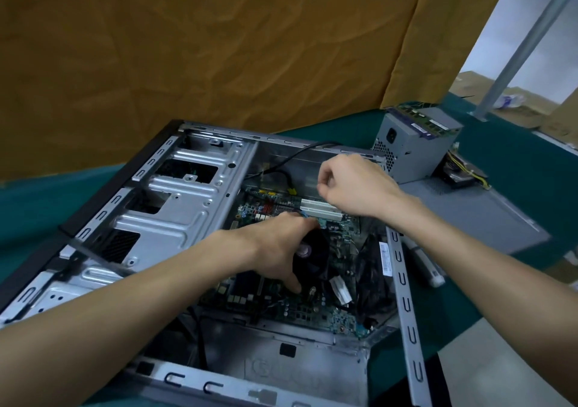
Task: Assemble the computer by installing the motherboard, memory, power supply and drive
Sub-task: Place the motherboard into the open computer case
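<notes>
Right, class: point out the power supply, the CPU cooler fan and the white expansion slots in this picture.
power supply point(416, 150), head view, on its grey side panel.
CPU cooler fan point(312, 255), head view, on the black fan housing beside the hub.
white expansion slots point(316, 202), head view, on the upper slot's white body.

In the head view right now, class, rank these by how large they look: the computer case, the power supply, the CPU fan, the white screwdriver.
1. computer case
2. power supply
3 and 4. CPU fan and white screwdriver: both partly hidden, so unranked.

Both forearms bare, no sleeves, gloves or jewellery visible.
</notes>
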